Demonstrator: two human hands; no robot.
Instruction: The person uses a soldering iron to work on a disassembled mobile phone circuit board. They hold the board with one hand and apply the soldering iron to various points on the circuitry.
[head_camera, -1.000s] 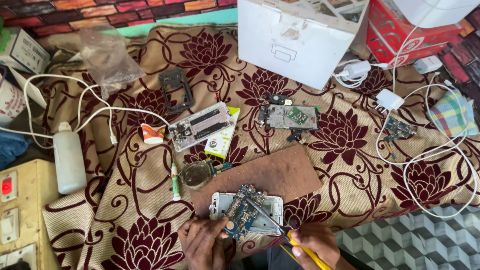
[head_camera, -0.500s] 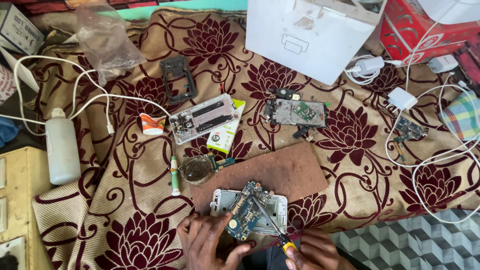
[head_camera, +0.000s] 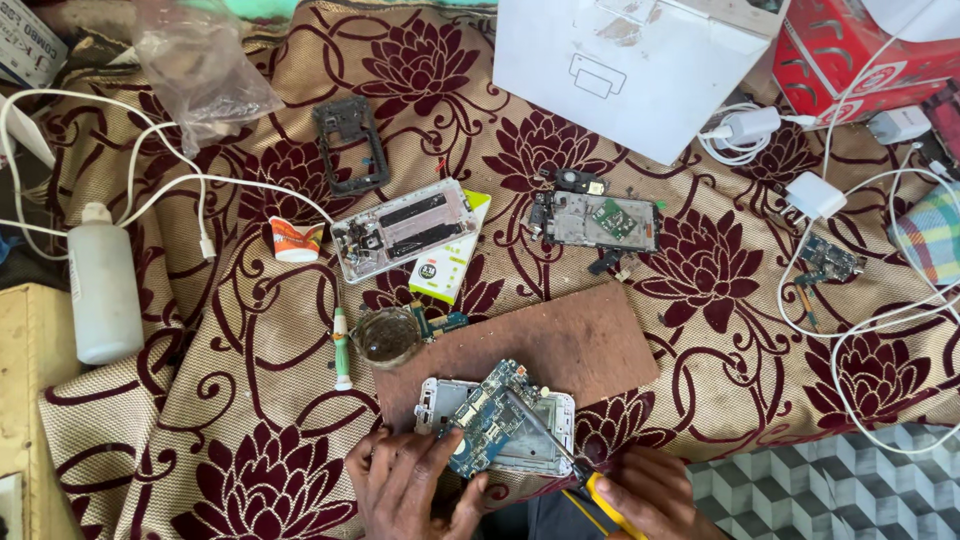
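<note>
Two hands work at the near edge of a worktop draped in beige cloth with maroon flowers (head_camera: 250, 330). Left hand (head_camera: 415, 490) pinches a blue-green circuit board (head_camera: 487, 415) tilted over an opened white phone frame (head_camera: 495, 425) on a brown board mat (head_camera: 560, 340). Right hand (head_camera: 650, 495) is closed around a yellow-handled screwdriver (head_camera: 565, 460) — tip on the board. Grey cube-patterned floor (head_camera: 850, 490) shows beyond — lower right.

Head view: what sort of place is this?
Probably a small phone repair bench: an opened phone under the hands, another stripped phone frame on the patterned cloth, and chargers with cables.
</note>
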